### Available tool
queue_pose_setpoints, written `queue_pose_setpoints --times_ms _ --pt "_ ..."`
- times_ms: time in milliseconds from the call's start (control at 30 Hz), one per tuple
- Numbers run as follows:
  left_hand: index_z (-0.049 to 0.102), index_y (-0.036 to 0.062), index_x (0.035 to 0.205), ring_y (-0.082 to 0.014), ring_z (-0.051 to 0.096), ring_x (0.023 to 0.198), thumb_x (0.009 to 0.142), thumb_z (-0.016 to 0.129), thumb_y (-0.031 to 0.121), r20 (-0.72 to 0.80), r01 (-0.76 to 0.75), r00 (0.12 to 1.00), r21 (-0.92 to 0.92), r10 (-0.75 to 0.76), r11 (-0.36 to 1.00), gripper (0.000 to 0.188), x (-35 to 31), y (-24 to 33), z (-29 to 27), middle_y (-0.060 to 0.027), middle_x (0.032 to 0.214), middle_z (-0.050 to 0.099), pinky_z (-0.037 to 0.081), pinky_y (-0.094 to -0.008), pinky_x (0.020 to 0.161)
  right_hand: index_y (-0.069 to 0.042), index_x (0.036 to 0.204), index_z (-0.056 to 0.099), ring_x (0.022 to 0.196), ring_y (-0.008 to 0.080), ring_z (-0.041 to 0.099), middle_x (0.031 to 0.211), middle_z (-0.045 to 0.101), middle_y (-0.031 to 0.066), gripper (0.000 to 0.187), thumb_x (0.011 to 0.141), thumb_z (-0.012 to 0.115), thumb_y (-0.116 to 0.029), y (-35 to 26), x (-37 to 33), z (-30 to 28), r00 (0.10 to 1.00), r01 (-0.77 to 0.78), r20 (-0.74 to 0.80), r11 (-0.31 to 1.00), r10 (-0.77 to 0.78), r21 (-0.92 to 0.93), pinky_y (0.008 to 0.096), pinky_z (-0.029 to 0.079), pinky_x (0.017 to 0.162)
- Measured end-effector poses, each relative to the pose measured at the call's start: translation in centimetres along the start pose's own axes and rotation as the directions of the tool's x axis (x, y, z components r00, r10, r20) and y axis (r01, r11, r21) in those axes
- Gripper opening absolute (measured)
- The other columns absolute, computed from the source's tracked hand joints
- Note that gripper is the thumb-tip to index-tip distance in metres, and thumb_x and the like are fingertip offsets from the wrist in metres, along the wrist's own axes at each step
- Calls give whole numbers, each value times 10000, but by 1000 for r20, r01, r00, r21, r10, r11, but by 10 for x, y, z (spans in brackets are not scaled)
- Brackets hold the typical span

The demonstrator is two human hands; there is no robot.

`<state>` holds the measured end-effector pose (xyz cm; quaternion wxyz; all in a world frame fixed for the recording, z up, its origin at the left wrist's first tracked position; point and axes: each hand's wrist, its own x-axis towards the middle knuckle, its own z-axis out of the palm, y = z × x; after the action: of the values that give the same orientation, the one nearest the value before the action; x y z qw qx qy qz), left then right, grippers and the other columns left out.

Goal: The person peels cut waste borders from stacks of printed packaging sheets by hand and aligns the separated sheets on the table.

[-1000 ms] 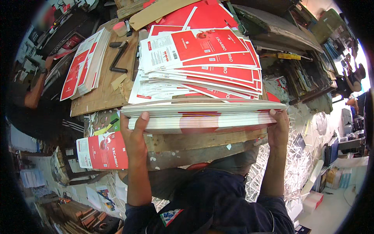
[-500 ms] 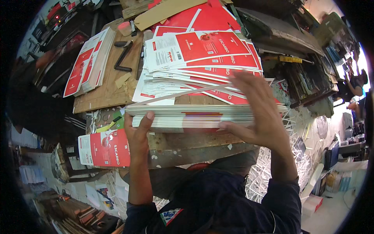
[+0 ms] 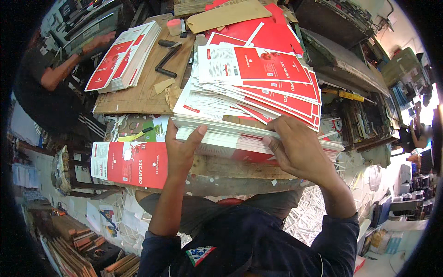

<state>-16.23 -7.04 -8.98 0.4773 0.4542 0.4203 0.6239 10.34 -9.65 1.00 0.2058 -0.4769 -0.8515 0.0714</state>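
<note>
A thick stack of printed sheets (image 3: 221, 141) stands on its long edge in front of me, white edges up and red print on the near face. My left hand (image 3: 181, 150) clasps its left end, thumb on the near side. Closed round the stack nearer its right end is my right hand (image 3: 299, 150), thumb in front and fingers over the top. Just beyond lies a fanned pile of red and white printed sheets (image 3: 258, 67). Beside my left wrist, one red and white sheet (image 3: 134, 164) rests flat at the table's edge.
On the wooden board (image 3: 134, 104) sit another pile of printed sheets (image 3: 122, 60), a dark crank-shaped tool (image 3: 166, 60) and a pink-lidded jar (image 3: 175, 27). A yellow cutter knife (image 3: 136, 135) lies near the left sheet. Paper strips (image 3: 307, 212) litter the floor. Another person (image 3: 50, 87) is at the left.
My right hand has come down from a blurred, raised position onto the stack. The loose strip across the stack's far side no longer shows there. The view has shifted.
</note>
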Motion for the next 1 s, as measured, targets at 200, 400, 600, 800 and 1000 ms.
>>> queue_pose_setpoints --times_ms 200,400,600,800,1000 --pt "535 4 1295 -192 602 1085 818 823 292 -28 46 999 -7 -46 999 627 -3 1 4 -104 1179 636 470 -335 976 -14 1031 581 843 408 630 893 614 194 360 1025 545 -371 -1 10 1 984 -79 155 996 86 -49 491 479 737" --pt "523 3 1285 -167 605 1100 853 812 182 22 17 1000 -35 -17 999 549 -5 4 0 -105 1199 641 471 -324 983 -10 1080 596 868 410 659 885 653 223 432 1038 506 -431 3 12 0 966 -125 231 992 115 33 500 498 745" --pt "522 -10 1285 -171 618 1085 844 819 182 45 27 999 -77 -24 997 565 -4 2 -2 -115 1182 649 488 -329 969 -17 1130 637 885 397 682 876 688 224 521 1043 469 -502 12 26 -8 894 -264 415 948 171 178 499 510 792" --pt "527 -19 1279 -172 624 1076 832 828 190 80 48 996 -66 -43 997 577 -1 -3 -7 -123 1188 653 494 -329 960 -17 998 692 772 193 604 756 638 88 593 1037 471 -566 23 31 -9 790 -476 587 783 180 400 378 485 733" --pt "546 12 1227 -197 589 1046 795 873 263 -146 -118 979 163 143 979 597 -4 -7 4 -86 1076 629 468 -381 962 -43 874 703 717 99 497 694 558 12 602 1016 507 -594 32 37 -8 681 -630 684 685 261 366 300 430 676"
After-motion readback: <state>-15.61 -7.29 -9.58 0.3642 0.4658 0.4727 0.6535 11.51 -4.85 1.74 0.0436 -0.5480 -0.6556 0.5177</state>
